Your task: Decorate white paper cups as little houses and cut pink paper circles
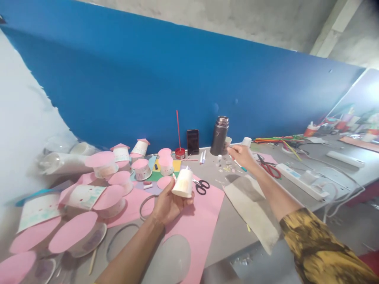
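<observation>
A white paper cup (182,183), upside down with its rim towards me, rests in my left hand (169,203), whose fingers curl round it above a large pink paper sheet (207,209). My right hand (241,154) is stretched out near a dark thermos (219,136), fingers pinched together. Just below those fingertips is a white marker with a teal end (241,167); whether they grip it I cannot tell. Black-handled scissors (202,186) lie on the pink sheet, right of the cup. Behind my right hand stand small paper cups, one of them white (246,142).
At left are several decorated cups with pink paper tops (77,230). A phone (193,142) leans on the blue partition (142,86), beside a red tape roll (180,153). Right are red-handled scissors (270,169), a power strip (300,182) with cables, and a pale cloth (251,205).
</observation>
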{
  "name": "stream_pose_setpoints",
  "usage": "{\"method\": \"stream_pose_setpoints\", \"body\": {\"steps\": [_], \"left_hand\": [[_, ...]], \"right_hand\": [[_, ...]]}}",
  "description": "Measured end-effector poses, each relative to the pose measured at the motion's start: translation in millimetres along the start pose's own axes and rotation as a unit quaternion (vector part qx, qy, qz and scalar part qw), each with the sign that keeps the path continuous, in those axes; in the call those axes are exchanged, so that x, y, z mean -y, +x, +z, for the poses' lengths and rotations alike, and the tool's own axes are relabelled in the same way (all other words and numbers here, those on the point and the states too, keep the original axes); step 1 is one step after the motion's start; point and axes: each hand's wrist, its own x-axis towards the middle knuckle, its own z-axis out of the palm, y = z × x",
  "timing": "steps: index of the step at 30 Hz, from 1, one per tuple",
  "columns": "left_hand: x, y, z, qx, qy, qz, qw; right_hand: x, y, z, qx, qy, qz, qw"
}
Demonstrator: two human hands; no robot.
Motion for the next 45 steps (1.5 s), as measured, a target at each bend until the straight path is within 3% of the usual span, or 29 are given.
{"method": "stream_pose_setpoints", "body": {"steps": [6,12,17,45], "left_hand": [[7.7,-1.1,3.3,0.016,0.018,-0.036,0.999],[9.5,-3.3,1.8,0.015,0.009,-0.004,1.000],[9.4,-3.0,-2.6,0.018,0.046,0.013,0.999],[9.1,1.0,-3.7,-0.009,-0.014,0.022,1.000]], "right_hand": [[-32.4,13.1,6.6,0.016,-0.117,0.076,0.990],[-73.8,6.3,22.7,0.090,-0.221,0.176,0.955],[-94.6,2.7,40.8,0.128,-0.259,0.213,0.933],[-125.2,0.5,58.1,0.091,-0.268,0.181,0.942]]}}
